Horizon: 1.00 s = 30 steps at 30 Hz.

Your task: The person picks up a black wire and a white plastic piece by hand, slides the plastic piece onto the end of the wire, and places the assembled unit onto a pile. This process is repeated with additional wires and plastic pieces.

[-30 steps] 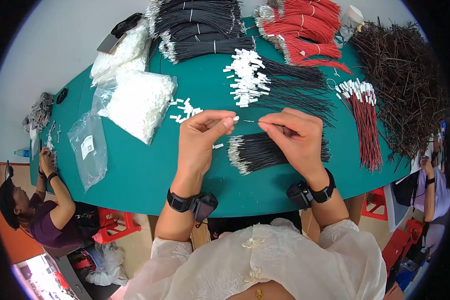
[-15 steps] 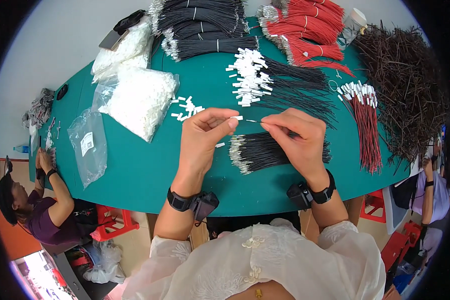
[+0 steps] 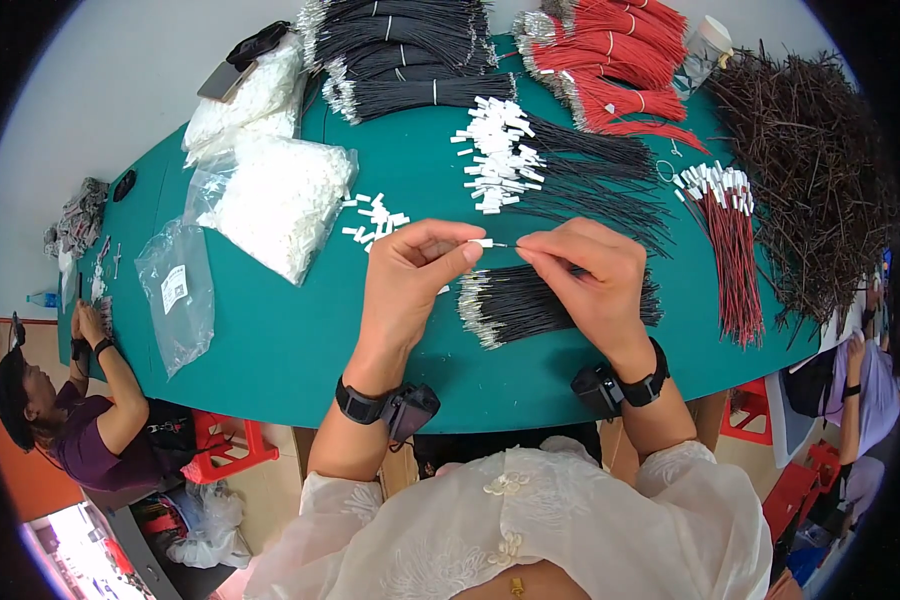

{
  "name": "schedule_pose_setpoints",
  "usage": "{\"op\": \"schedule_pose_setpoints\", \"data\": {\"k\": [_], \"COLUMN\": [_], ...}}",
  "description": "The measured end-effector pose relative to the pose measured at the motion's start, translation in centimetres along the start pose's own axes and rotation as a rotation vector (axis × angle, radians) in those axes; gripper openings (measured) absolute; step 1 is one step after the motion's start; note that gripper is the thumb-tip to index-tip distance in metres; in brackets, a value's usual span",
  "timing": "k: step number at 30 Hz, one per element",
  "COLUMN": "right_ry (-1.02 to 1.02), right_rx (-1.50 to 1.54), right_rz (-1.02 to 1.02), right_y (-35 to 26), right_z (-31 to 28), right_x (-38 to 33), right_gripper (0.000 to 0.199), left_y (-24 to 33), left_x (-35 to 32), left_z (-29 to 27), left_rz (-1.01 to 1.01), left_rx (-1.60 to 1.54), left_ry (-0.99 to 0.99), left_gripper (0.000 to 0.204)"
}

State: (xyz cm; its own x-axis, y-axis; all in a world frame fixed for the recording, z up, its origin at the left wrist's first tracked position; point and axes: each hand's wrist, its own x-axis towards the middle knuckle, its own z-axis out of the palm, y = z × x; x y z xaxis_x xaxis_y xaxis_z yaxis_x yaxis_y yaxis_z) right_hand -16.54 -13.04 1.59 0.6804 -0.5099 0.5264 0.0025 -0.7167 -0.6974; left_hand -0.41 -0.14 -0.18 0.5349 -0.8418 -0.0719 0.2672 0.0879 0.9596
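My left hand [image 3: 420, 262] pinches a small white plastic connector housing [image 3: 484, 243] between thumb and forefinger. Facing it, my right hand [image 3: 592, 268] grips a thin black wire [image 3: 511, 245] close to its metal-tipped end. That tip meets the housing's open end; how deep it sits is too small to tell. Below my hands lies a bundle of black wires [image 3: 530, 300], their silvery terminals toward the left. Beyond them is a pile of black wires with white housings [image 3: 500, 150] fitted on their ends. Loose white housings [image 3: 375, 215] are scattered beside my left hand.
Clear bags of white housings [image 3: 275, 200] lie left, near an emptier plastic bag [image 3: 177, 290]. Black wire bundles [image 3: 410, 60] and red ones [image 3: 615, 60] line the back. Right are red wires with housings [image 3: 725, 250] and a dark tangled heap [image 3: 810, 170]. Another person [image 3: 70, 400] sits far left.
My hands have come closer together. The wire's metal tip, apart from the white housing before, now reaches its end.
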Motion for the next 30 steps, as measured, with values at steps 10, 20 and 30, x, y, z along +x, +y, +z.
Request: {"op": "schedule_pose_setpoints", "data": {"k": [10,20,30], "right_ry": [0.003,-0.047,-0.060], "right_rx": [-0.084,0.043,0.001], "right_rz": [-0.112,0.035,-0.004], "right_y": [0.47,0.46,0.30], "right_z": [0.19,0.47,0.62], "right_x": [-0.09,-0.24,-0.30], "right_gripper": [0.014,0.012,0.010], "left_y": [-0.26,-0.51,-0.93], "left_x": [0.05,0.01,0.07], "left_z": [-0.20,-0.03,-0.08], "left_rz": [-0.036,-0.047,-0.051], "left_rx": [0.025,0.017,-0.016], "left_ry": [-0.017,-0.035,-0.071], "left_gripper": [0.016,0.014,0.011]}}
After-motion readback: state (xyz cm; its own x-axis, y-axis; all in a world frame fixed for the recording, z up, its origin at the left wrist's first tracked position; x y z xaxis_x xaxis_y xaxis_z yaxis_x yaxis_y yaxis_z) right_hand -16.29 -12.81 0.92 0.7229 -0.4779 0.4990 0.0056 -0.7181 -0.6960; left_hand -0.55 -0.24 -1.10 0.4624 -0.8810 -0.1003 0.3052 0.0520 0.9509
